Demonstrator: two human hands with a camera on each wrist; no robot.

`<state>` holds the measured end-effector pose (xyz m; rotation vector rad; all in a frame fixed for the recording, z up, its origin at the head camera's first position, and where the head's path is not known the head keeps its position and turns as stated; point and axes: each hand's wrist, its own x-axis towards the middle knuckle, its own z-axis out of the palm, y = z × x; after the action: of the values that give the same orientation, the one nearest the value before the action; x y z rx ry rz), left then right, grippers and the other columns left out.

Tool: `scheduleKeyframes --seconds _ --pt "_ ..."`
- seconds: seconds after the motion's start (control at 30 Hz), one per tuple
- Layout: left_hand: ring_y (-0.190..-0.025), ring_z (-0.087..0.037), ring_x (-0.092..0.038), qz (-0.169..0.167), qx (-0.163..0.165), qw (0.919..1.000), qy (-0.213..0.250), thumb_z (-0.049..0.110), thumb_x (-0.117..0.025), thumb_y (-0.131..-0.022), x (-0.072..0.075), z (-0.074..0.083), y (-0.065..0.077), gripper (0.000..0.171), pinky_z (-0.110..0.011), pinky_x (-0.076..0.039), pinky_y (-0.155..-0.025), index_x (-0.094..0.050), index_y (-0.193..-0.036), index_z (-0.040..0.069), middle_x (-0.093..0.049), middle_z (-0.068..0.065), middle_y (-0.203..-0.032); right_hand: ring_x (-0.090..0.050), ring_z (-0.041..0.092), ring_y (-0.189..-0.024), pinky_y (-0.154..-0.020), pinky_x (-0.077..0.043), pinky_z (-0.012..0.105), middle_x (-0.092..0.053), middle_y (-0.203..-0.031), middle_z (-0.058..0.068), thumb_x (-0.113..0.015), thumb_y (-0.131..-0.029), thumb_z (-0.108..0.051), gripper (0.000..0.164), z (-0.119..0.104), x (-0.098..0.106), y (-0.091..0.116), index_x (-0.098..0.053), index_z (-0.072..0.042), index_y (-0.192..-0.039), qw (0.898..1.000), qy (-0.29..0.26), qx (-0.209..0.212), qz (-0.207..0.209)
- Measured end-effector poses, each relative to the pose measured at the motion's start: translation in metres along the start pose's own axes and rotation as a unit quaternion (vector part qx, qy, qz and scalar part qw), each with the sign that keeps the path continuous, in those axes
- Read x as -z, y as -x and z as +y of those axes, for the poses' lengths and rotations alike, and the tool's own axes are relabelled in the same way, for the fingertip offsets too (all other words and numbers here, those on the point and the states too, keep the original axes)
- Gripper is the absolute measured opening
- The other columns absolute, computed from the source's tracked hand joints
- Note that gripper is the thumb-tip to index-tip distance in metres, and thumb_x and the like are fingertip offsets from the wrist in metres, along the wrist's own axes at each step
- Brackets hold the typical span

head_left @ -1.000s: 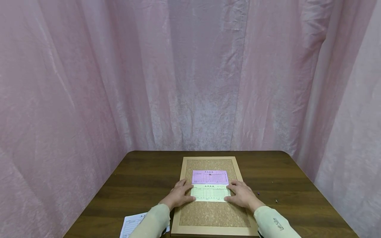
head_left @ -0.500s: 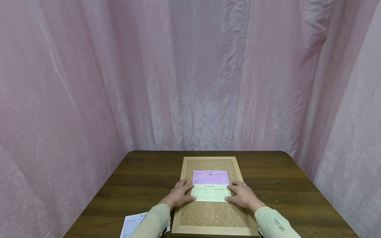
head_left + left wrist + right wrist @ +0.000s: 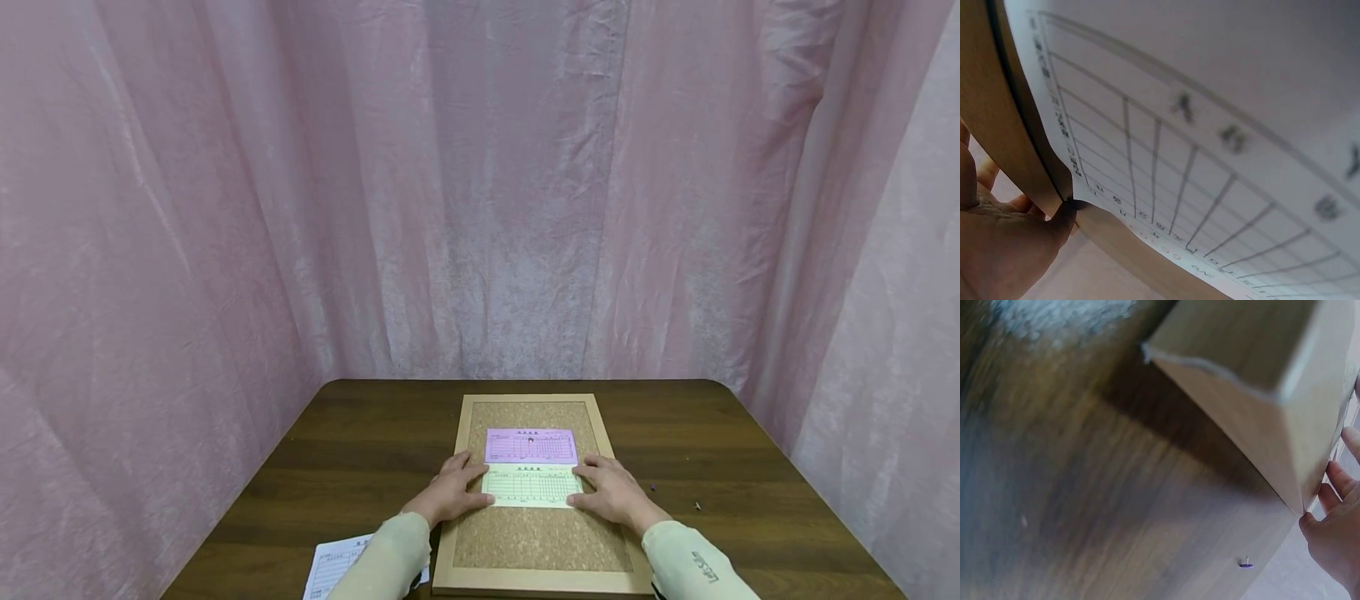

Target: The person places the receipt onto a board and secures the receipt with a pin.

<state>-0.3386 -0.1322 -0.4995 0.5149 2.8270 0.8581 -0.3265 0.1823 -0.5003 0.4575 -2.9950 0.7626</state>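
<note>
A framed corkboard (image 3: pixel 540 542) lies on the dark wooden table. On its cork, a pink printed slip (image 3: pixel 531 450) has a small dark tack (image 3: pixel 530 440) near its top middle. Just below, a pale green printed slip (image 3: pixel 529 487) lies flat. My left hand (image 3: pixel 448 492) rests across the board's left frame, thumb and fingertips touching the green slip's left edge. On the opposite side, my right hand (image 3: pixel 615 495) touches the slip's right edge the same way. The wrist views show both hands at the frame, with their fingertips partly hidden.
A white printed slip (image 3: pixel 330 565) lies left of the board, partly under my left sleeve; the left wrist view shows this paper (image 3: pixel 1210 156) close up. Right of the board lie a purple thumbtack (image 3: pixel 1245 565) and another small tack (image 3: pixel 697 506). Pink curtains (image 3: pixel 517 208) hang behind the table.
</note>
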Motion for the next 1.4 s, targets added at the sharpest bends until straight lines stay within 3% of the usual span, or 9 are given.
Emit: scheduleKeyframes --seconds 0.33,0.63,0.9,1.4 --pt "-0.146 -0.043 -0.016 -0.001 -0.001 1.0000 0.001 0.038 -0.072 -0.091 -0.001 0.000 0.000 0.063 -0.068 -0.024 -0.108 -0.052 -0.145 0.013 -0.022 -0.021 -0.160 -0.038 0.046 -0.134 -0.104 -0.031 0.063 -0.049 -0.142 0.022 -0.079 -0.084 -0.038 0.058 0.000 -0.001 -0.001 -0.065 -0.005 -0.130 1.000 -0.006 0.000 0.000" --pt "-0.146 -0.042 -0.018 0.003 -0.002 1.0000 -0.005 0.038 -0.073 -0.090 -0.002 -0.001 0.000 0.062 -0.066 -0.026 -0.108 -0.054 -0.144 0.013 -0.023 -0.021 -0.159 -0.037 0.048 -0.134 -0.105 -0.031 0.064 -0.048 -0.142 0.025 -0.080 -0.083 -0.031 0.054 0.001 0.000 0.000 -0.066 -0.004 -0.128 0.999 -0.047 -0.008 0.008" --pt "-0.147 -0.042 -0.017 -0.001 0.000 1.0000 -0.005 0.039 -0.073 -0.091 -0.001 0.000 0.001 0.063 -0.066 -0.026 -0.108 -0.053 -0.144 0.014 -0.022 -0.021 -0.160 -0.043 0.048 -0.131 -0.106 -0.032 0.061 -0.055 -0.136 0.025 -0.076 -0.088 -0.023 0.049 0.004 0.001 0.000 -0.063 0.002 -0.129 0.996 -0.079 0.010 0.033" --pt "-0.147 -0.043 -0.016 -0.001 0.001 1.0000 -0.001 0.039 -0.073 -0.091 0.000 0.001 0.001 0.062 -0.068 -0.024 -0.108 -0.054 -0.144 0.014 -0.022 -0.021 -0.160 -0.057 0.041 -0.119 -0.093 -0.049 0.053 -0.059 -0.131 0.024 -0.067 -0.095 -0.016 0.041 0.003 0.019 -0.001 -0.061 0.003 -0.132 0.974 -0.203 -0.034 0.092"
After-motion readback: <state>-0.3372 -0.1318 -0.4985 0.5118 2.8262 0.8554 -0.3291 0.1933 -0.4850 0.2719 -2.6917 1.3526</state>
